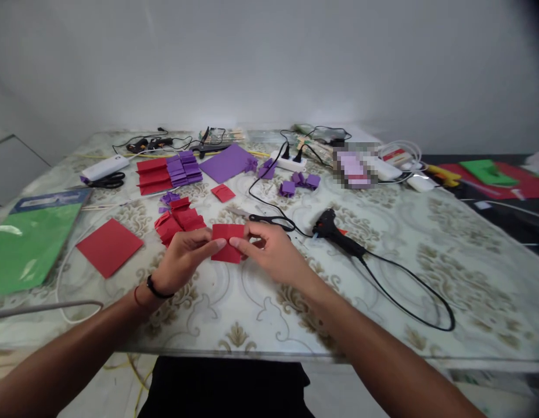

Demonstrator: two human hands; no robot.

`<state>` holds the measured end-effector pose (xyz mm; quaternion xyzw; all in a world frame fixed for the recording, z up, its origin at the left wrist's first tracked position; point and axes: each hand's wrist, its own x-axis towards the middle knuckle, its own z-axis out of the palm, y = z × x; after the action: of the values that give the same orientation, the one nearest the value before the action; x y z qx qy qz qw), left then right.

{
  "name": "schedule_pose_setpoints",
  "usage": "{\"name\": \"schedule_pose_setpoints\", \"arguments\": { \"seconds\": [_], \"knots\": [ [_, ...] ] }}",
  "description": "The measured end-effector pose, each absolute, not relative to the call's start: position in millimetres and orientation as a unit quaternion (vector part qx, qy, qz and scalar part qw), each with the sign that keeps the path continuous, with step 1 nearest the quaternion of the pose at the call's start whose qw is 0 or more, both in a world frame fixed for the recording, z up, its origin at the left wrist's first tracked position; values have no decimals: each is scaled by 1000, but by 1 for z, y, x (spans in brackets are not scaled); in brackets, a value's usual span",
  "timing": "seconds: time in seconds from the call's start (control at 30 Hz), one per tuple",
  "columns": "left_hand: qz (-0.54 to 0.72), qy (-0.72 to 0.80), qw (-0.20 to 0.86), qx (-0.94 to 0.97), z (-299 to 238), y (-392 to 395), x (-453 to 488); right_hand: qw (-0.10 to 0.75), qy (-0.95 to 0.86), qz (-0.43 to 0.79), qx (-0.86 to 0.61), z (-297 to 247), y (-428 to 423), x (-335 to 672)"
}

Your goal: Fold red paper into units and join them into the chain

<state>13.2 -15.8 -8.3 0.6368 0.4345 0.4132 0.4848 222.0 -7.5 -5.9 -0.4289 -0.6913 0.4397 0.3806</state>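
My left hand (184,258) and my right hand (269,252) together pinch a small red paper piece (226,244) just above the table, left fingers on its left edge, right fingers on its right edge. Both hands are closed on it. A pile of folded red paper pieces (179,222) lies just behind my left hand. Black scissors (272,220) lie right behind my right hand.
A black glue gun (337,232) with its cable (409,290) lies to the right. A red square sheet (109,247) and green sheets (25,247) lie left. Folded red and purple stacks (169,171), a purple sheet (228,162), a power strip (289,162) sit farther back.
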Motion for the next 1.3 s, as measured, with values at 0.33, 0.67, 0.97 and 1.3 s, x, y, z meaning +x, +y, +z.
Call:
{"name": "schedule_pose_setpoints", "arguments": {
  "seconds": [0.33,0.67,0.97,1.3],
  "knots": [
    [357,453,509,639,-9,-22,7,359,-718,386,-455,-6,-20,224],
    [362,447,494,652,-13,-25,12,364,-679,447,-455,-9,-25,220],
    [388,452,451,664,-9,-26,9,376,-667,471,-437,-6,-24,222],
    [411,465,491,611,-5,-27,7,394,-673,468,-416,-3,-26,223]
  ]
}}
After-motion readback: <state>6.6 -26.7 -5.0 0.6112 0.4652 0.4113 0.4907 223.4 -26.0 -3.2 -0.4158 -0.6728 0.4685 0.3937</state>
